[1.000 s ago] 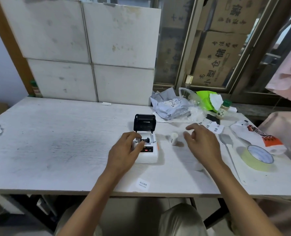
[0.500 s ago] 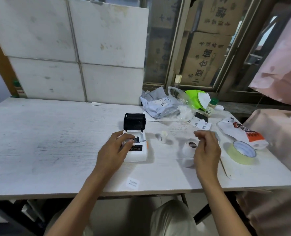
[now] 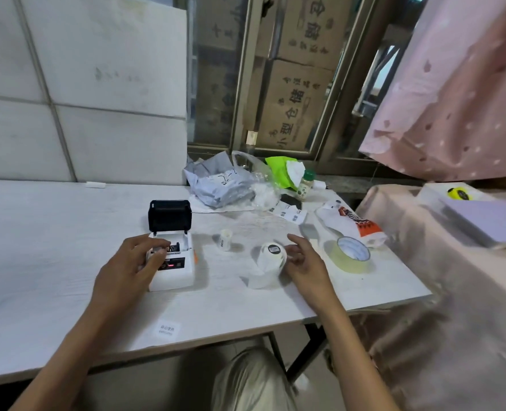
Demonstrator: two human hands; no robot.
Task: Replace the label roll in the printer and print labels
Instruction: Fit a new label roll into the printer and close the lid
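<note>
While your left hand (image 3: 130,262) steadies the open printer (image 3: 173,262), your right hand (image 3: 300,259), fingers spread, touches the label roll (image 3: 271,256); it's light and unravels easily, so pinch its sides.

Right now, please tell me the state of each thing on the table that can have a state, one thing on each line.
Printer: lid open, standing upright at the back.
Left hand: resting on the printer, fingers at the open bay.
Right hand: open, touching the big label roll.
Big label roll: on the table, partly unwound.
Small roll: standing upright, untouched.
Tape roll: lying flat.
Small bottle: upright, cap on.
</note>
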